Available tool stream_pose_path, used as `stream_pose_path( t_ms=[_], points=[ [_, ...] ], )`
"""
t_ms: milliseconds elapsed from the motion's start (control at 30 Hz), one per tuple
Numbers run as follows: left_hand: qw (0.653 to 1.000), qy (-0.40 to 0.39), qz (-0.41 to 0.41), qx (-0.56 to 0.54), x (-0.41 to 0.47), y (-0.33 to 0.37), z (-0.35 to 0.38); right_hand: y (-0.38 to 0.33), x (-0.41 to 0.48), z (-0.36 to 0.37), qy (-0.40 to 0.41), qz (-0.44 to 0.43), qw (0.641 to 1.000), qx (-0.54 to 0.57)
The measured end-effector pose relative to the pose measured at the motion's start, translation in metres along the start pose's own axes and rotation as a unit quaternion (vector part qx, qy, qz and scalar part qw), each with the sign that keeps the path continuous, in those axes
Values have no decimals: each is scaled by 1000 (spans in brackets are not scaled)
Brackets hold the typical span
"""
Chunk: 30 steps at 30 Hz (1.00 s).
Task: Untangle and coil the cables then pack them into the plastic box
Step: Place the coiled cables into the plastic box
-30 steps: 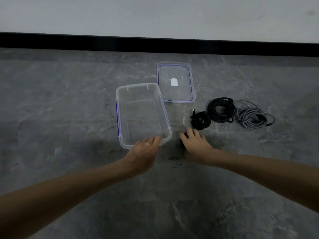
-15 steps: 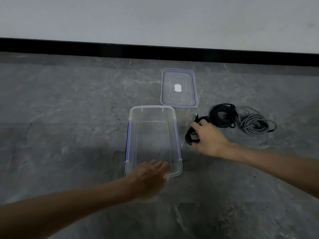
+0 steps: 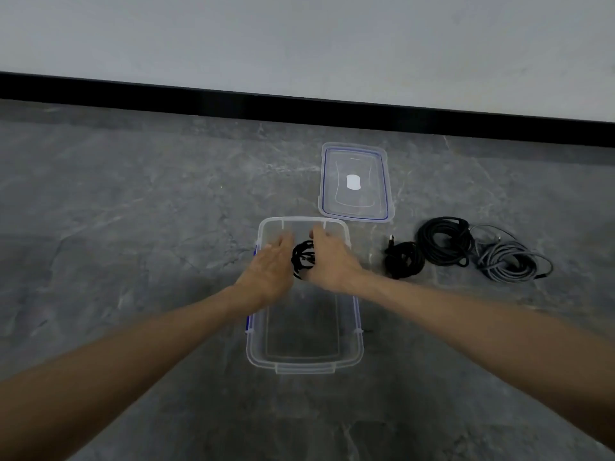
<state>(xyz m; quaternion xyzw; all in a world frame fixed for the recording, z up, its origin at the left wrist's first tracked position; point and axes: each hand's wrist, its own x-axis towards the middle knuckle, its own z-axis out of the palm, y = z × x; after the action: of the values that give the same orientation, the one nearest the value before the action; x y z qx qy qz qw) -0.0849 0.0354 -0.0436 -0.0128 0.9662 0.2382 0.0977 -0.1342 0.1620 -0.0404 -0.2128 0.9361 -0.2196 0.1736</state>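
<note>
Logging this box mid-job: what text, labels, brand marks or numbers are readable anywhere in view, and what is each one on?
No legible text anywhere in view.
On the lid, a white patch at the centre: too blurred to show any print.
On the plastic box: no marking shows.
On the small black coil held by the right hand, the black bundle, the large black coil and the grey coil: no tags or print visible.

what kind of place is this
Likely an indoor room, seen at floor level: a grey stone-look floor, a black skirting strip, and a pale wall above it. The room's use isn't shown.
</note>
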Motion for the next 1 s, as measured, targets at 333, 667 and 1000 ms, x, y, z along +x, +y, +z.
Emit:
stream_pose_path(
  t_ms=[333, 667, 1000],
  points=[
    [955, -84, -28, 283, 16, -16, 54, 18, 29, 53, -24, -62, 997, 33],
    [952, -78, -61, 290, 28, -21, 63, 70, 18, -37, 137, -159, 973, -98],
    [936, -98, -83, 327, 31, -7, 53, 136, -2, -33, -145, 41, 884, -442]
  ],
)
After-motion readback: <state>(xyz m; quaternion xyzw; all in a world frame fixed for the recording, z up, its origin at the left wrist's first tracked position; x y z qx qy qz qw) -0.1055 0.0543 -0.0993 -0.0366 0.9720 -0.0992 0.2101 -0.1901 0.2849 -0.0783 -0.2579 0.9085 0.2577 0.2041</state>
